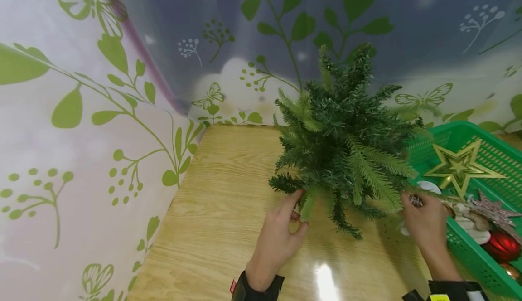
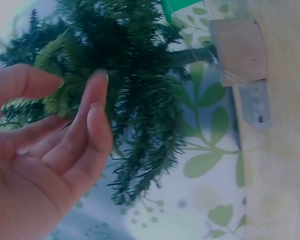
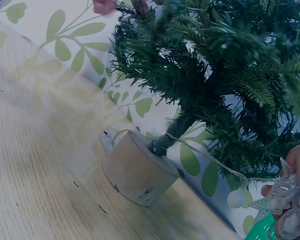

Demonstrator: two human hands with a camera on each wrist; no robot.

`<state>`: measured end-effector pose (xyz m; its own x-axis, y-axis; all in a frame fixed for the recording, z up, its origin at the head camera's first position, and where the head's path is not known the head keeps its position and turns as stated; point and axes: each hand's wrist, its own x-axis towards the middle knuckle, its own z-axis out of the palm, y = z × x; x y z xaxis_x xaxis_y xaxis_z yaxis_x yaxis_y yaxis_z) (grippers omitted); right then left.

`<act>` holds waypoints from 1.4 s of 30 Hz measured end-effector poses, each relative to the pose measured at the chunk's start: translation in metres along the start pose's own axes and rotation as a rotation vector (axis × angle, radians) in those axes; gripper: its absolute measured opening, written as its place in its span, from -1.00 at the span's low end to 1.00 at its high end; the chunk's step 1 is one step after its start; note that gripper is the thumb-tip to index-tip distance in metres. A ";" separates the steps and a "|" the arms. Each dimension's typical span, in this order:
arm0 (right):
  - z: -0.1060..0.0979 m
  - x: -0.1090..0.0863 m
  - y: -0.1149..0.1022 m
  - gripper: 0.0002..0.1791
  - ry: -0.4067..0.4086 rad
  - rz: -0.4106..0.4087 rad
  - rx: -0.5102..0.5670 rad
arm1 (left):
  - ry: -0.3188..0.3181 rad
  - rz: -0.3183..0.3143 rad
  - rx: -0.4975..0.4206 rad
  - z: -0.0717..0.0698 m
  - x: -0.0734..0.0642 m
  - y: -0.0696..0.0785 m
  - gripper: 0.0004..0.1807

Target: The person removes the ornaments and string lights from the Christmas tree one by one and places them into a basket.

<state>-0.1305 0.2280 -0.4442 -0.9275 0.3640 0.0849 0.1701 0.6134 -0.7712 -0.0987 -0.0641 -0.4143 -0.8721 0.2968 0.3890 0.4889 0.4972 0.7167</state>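
A small artificial Christmas tree (image 1: 346, 124) stands on the wooden table, its pale round base (image 3: 137, 170) showing in both wrist views. My left hand (image 1: 279, 233) is at the lower left branches, fingers loosely bent and thumb apart around a light green sprig (image 2: 65, 97). To the tree's right, my right hand (image 1: 428, 219) grips a bunch of string lights (image 3: 277, 197) with a clear star and round bulbs. Their thin wire (image 3: 210, 159) runs to the trunk just above the base. A white ball (image 3: 236, 198) hangs from it. A small whitish box (image 2: 255, 105) lies against the base.
A green plastic basket (image 1: 481, 262) stands at the right, close by my right hand. In it are a gold star (image 1: 458, 167), a pinkish glitter star (image 1: 493, 210), a red ball (image 1: 502, 245) and other ornaments. Leaf-patterned cloth (image 1: 102, 133) borders the table's left and back.
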 end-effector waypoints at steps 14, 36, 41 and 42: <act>0.004 -0.001 0.001 -0.73 0.006 -0.049 0.049 | 0.361 0.323 -0.093 -0.033 -0.003 0.017 -0.74; 0.006 -0.001 -0.001 -0.76 0.030 -0.095 0.056 | 0.291 0.336 0.434 -0.059 0.075 -0.032 -0.59; 0.009 -0.001 -0.001 -0.80 0.042 -0.097 0.060 | 0.383 0.348 0.385 -0.054 0.073 -0.038 -0.66; 0.010 -0.001 -0.001 -0.80 0.043 -0.099 0.061 | 0.398 0.347 0.373 -0.052 0.072 -0.039 -0.67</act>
<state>-0.1327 0.2203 -0.4499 -0.9235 0.3343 0.1882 0.0570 0.6046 -0.7945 -0.1812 -0.1043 -0.3841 -0.5678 0.2014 0.7982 0.6549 0.6980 0.2897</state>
